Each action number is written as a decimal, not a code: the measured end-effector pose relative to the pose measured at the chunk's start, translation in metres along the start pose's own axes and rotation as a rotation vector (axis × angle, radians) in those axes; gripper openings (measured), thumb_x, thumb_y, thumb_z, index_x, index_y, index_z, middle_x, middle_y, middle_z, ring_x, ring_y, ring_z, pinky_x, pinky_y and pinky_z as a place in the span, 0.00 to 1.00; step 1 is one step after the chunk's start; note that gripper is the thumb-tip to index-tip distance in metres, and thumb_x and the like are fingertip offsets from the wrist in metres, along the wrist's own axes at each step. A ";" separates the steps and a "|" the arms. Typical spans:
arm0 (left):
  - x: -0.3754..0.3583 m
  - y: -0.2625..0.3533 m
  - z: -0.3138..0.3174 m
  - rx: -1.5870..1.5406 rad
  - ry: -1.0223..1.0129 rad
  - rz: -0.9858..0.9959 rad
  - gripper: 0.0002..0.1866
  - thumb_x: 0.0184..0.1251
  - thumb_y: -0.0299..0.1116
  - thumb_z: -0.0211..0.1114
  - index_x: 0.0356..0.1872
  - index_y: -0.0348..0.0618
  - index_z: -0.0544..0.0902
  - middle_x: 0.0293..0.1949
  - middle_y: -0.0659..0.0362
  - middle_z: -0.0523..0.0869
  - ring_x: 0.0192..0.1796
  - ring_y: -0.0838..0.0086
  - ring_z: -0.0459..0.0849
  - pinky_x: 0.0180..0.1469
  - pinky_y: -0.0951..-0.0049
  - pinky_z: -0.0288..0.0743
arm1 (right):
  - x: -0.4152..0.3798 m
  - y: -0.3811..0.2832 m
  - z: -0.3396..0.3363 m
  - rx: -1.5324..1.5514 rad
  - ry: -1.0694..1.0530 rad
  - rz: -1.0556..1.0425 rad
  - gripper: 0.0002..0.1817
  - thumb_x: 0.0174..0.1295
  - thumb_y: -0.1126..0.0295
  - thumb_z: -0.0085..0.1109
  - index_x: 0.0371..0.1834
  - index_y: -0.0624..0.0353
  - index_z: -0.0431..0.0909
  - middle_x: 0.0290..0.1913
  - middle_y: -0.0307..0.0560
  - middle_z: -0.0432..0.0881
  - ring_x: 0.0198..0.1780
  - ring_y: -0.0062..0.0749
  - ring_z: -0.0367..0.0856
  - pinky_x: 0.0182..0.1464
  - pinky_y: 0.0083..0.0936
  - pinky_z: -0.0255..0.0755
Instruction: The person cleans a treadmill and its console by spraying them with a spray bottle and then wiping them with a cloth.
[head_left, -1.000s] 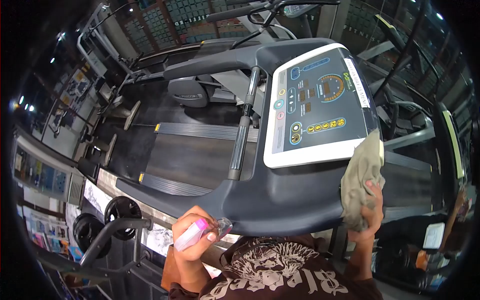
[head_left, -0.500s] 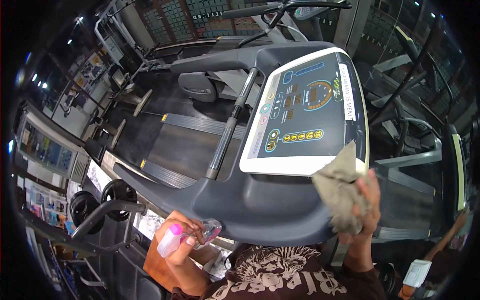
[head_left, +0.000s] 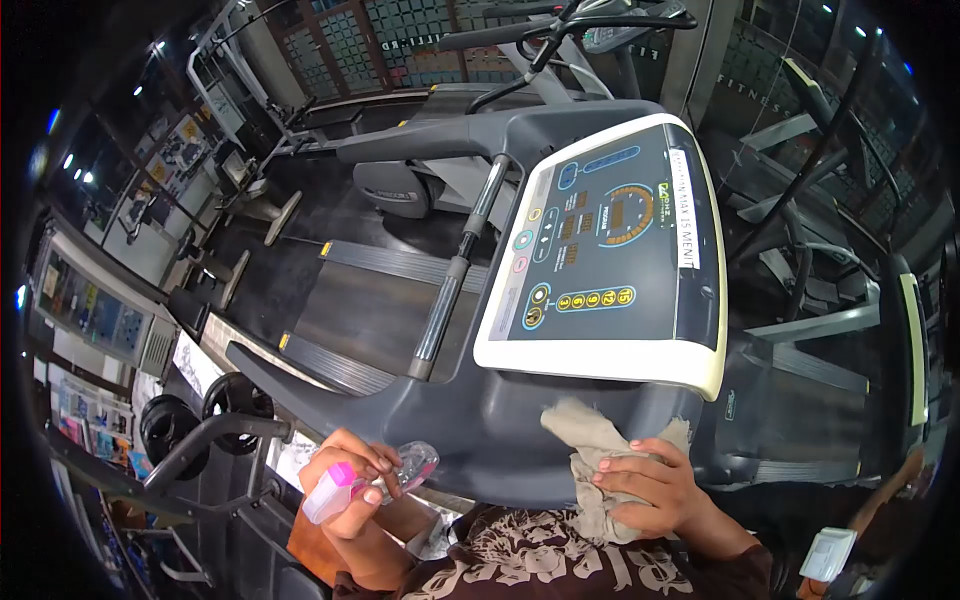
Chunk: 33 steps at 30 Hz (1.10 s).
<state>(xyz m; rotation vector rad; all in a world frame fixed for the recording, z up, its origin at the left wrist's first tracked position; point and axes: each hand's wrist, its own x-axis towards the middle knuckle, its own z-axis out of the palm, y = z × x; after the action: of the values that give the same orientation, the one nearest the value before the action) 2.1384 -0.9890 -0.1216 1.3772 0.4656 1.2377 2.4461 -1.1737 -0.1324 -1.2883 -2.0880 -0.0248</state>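
My left hand (head_left: 348, 480) is wrapped round a clear spray bottle (head_left: 412, 470) with a pink and white nozzle, just below the treadmill's dark front arm. Fingers spread over it, my right hand (head_left: 650, 488) grips a crumpled grey-beige cloth (head_left: 590, 450) against the treadmill's dark casing (head_left: 490, 420). Above both hands is the treadmill console (head_left: 590, 240), with a white frame, round yellow buttons and a paper label (head_left: 684, 210). The cloth hangs partly over my dark printed shirt (head_left: 510, 560).
A metal handrail (head_left: 460, 265) crosses beside the console, above the treadmill belt (head_left: 375, 305). Weight plates (head_left: 238, 405) on a rack stand at the left. Another treadmill (head_left: 800, 390) appears at the right, and a white object (head_left: 828, 553) at the lower right.
My right hand and the cloth have moved left and down, from the console's lower right corner onto the dark casing below it. My left hand still holds the bottle.
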 end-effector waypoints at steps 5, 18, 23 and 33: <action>-0.028 0.014 0.010 0.034 0.054 0.036 0.13 0.50 0.30 0.74 0.30 0.33 0.80 0.31 0.48 0.80 0.18 0.66 0.82 0.40 0.56 0.83 | -0.002 0.010 -0.006 0.024 0.008 -0.058 0.07 0.52 0.64 0.66 0.22 0.44 0.75 0.45 0.39 0.88 0.52 0.33 0.85 0.56 0.44 0.69; -0.139 0.004 0.101 0.029 0.217 0.017 0.11 0.50 0.29 0.73 0.29 0.32 0.80 0.34 0.47 0.82 0.21 0.63 0.84 0.40 0.59 0.82 | 0.001 0.012 -0.009 -0.104 -0.052 -0.223 0.08 0.56 0.62 0.63 0.24 0.49 0.78 0.57 0.42 0.84 0.62 0.38 0.80 0.67 0.42 0.67; -0.156 -0.002 0.135 0.137 0.238 -0.118 0.12 0.51 0.29 0.72 0.29 0.30 0.80 0.45 0.34 0.83 0.33 0.59 0.87 0.44 0.60 0.81 | -0.018 0.028 -0.010 -0.010 -0.033 -0.431 0.06 0.61 0.60 0.59 0.26 0.41 0.77 0.58 0.40 0.84 0.59 0.35 0.82 0.66 0.37 0.67; -0.149 -0.033 0.175 0.387 0.000 -0.121 0.07 0.53 0.26 0.69 0.30 0.30 0.86 0.46 0.42 0.89 0.77 0.43 0.61 0.69 0.57 0.64 | -0.048 0.033 -0.005 0.017 0.099 -0.257 0.07 0.65 0.62 0.59 0.28 0.43 0.81 0.59 0.38 0.85 0.64 0.36 0.79 0.73 0.37 0.57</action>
<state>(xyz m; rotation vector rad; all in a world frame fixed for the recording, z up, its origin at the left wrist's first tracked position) 2.2466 -1.1886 -0.1695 1.6455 0.8084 1.0832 2.4886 -1.1957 -0.1656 -0.9811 -2.1493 -0.1798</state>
